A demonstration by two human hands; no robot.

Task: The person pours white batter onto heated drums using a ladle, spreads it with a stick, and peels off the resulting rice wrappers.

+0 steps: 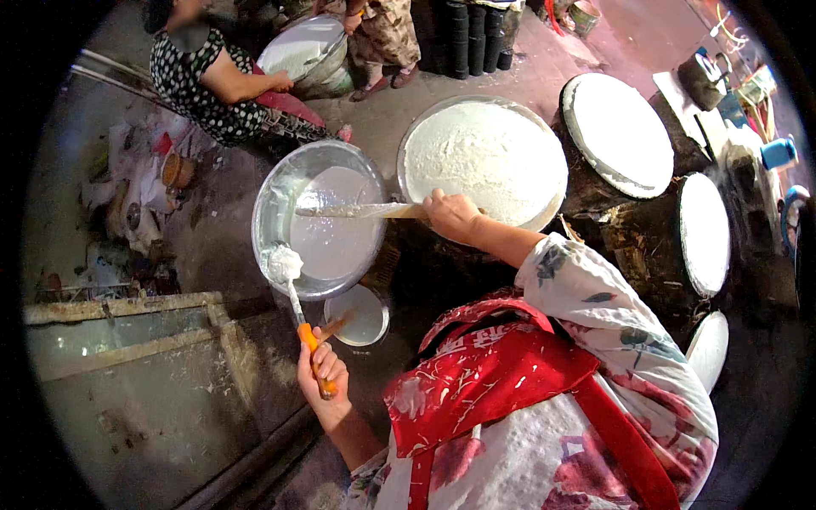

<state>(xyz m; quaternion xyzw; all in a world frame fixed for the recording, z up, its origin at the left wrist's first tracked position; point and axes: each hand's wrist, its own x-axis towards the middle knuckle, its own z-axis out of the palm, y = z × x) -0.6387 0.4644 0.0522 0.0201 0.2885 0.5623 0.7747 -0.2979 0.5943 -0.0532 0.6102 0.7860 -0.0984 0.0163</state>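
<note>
My left hand (326, 377) grips the orange handle of a metal scoop (308, 338). A lump of wet-looking white powder (285, 262) sits on its head, over the near left rim of a metal basin (266, 199). Inside the basin is a milky white liquid (325, 248). My right hand (451, 215) holds a flat wooden paddle (363, 210); its far end reaches over the liquid, and I cannot tell whether it dips in. Below that hand stands a wide metal basin heaped with white powder (484, 153).
A bucket of pale liquid (363, 319) with a wooden handle stands below the basin. To the right are several drums with white round tops (618, 134). A seated person (217, 89) and another person's legs (392, 32) are beside a powder-filled basin (299, 51). A concrete trough (134, 354) lies left.
</note>
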